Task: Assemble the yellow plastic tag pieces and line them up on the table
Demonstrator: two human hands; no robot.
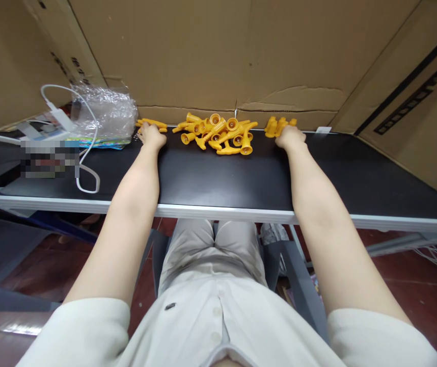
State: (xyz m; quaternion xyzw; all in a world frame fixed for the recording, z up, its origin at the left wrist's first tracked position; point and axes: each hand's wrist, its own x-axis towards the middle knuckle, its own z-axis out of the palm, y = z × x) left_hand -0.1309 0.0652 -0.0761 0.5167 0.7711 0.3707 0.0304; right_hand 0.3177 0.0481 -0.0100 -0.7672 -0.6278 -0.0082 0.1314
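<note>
On the black tabletop, my left hand (151, 135) is at a small group of yellow plastic handle-like pieces (154, 123). Its thumb points right, apart from the fingers, which reach over the pieces; no firm grip shows. Toward the back right, my right hand (292, 136) touches or nearly touches a cluster of upright yellow cup-shaped pieces (271, 126). The back of that hand hides most of its fingers, so its hold is unclear. Between both hands lies a loose heap of yellow plastic parts (218, 133), mixing flared cups with slim curved handles.
Cardboard walls (188, 56) enclose the back and sides of the black table (222, 178). Clear plastic bags (106, 112) lie at the left, beside a white cable (95, 127) and flat colourful packets (104, 143). A metal strip (218, 211) edges the table's front.
</note>
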